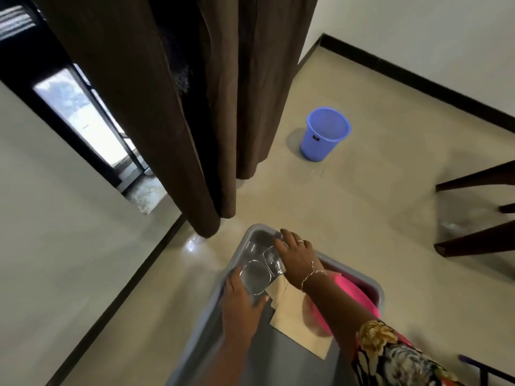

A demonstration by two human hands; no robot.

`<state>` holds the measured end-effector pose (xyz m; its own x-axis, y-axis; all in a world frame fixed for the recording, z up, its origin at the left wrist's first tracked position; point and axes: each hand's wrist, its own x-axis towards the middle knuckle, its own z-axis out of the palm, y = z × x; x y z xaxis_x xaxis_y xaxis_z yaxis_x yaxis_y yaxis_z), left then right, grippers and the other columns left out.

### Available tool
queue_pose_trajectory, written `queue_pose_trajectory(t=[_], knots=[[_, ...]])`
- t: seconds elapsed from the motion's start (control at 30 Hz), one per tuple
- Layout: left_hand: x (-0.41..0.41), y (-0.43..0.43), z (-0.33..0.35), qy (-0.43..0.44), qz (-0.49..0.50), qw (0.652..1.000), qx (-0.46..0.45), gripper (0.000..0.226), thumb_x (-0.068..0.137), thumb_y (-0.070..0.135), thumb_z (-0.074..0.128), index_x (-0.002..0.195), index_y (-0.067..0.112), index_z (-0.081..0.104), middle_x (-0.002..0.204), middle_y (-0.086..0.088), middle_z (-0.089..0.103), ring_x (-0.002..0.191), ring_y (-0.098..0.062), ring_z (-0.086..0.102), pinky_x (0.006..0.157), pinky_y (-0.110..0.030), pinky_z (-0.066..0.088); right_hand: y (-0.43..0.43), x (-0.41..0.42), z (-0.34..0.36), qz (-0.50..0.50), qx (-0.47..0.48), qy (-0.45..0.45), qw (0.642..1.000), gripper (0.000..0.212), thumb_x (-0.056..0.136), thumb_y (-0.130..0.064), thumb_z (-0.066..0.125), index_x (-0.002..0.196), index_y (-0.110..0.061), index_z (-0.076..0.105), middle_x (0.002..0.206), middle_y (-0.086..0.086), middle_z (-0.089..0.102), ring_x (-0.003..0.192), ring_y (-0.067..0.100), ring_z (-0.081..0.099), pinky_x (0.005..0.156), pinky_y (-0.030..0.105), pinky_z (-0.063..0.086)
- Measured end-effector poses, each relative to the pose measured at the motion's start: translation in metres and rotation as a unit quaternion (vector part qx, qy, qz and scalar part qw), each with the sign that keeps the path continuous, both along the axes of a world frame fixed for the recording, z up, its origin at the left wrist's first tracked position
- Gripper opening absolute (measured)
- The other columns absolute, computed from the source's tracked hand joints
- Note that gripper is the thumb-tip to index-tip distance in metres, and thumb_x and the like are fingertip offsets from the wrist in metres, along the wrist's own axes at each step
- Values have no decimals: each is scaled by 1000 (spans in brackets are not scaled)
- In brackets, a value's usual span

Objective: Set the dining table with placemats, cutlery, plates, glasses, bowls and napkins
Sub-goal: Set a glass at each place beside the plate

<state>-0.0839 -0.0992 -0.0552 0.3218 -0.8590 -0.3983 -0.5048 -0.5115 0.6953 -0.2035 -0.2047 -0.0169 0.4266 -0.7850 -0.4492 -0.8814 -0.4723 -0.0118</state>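
Glass (255, 277) | left hand (239, 302) fingers (233, 277) curled round it | right hand (296, 254) grips second glass (274, 261)

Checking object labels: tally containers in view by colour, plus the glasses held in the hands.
Blue bin: 1
Grey tub: 1
Pink bowl: 1
Clear glasses, one in left hand, one in right hand: 2
Total: 5

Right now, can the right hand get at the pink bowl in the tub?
Probably yes, once it lets go: the right hand grips a glass, but the bowl lies open in the tub directly under that forearm, with nothing else over it.
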Motion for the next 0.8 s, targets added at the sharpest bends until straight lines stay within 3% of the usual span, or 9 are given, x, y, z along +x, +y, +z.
queue_pose_trajectory(t=[0.1, 0.27, 0.47, 0.57, 0.67, 0.8], knots=[[-4, 0, -10, 5, 25, 1000, -9, 72, 71, 29, 79, 132, 12, 44, 131, -6, 53, 122, -23, 52, 97, -25, 42, 9, -6, -3, -27, -5, -33, 999, 66, 84, -13, 57, 141, -12, 24, 153, 11, 13, 137, 32, 27, 109, 41, 28], [-6, 22, 3, 22, 36, 998, -45, 68, 67, 23, 83, 125, 9, 49, 119, -6, 58, 109, -24, 56, 89, -36, 51, 42, -35, 3, -139, 5, -139, 981, 72, 74, -21, 68, 137, -12, 33, 145, 6, 33, 130, 26, 37, 106, 34, 32], [-29, 69, 46, 59, 28, 996, -62, 66, 68, 22, 83, 123, 17, 47, 112, 4, 56, 104, -20, 57, 85, -35, 50, 116, -82, 48, -312, 0, -377, 872, 67, 60, -14, 75, 119, -20, 45, 110, -7, 52, 103, 17, 52, 87, 26, 44], [-56, 90, 71, 75, 10, 993, -93, 66, 67, 16, 83, 122, 15, 45, 113, 0, 58, 102, -22, 58, 83, -35, 50, 156, -115, 68, -335, -17, -409, 849, 71, 57, -23, 71, 121, -22, 42, 109, -12, 47, 101, 13, 51, 74, 9, 38], [-93, 118, 103, 74, -5, 989, -126, 68, 68, 17, 82, 124, 14, 44, 119, -4, 56, 108, -24, 55, 87, -39, 50, 199, -158, 86, -361, -47, -439, 822, 72, 57, -27, 77, 120, -26, 42, 112, -13, 51, 104, 13, 53, 76, 5, 37], [-152, 163, 148, 79, -22, 980, -179, 63, 70, 13, 80, 123, 12, 46, 113, -1, 56, 105, -23, 55, 80, -31, 43, 260, -220, 127, -380, -86, -501, 773, 75, 45, -44, 63, 113, -25, 41, 108, -20, 47, 101, 7, 51, 82, -1, 34]])
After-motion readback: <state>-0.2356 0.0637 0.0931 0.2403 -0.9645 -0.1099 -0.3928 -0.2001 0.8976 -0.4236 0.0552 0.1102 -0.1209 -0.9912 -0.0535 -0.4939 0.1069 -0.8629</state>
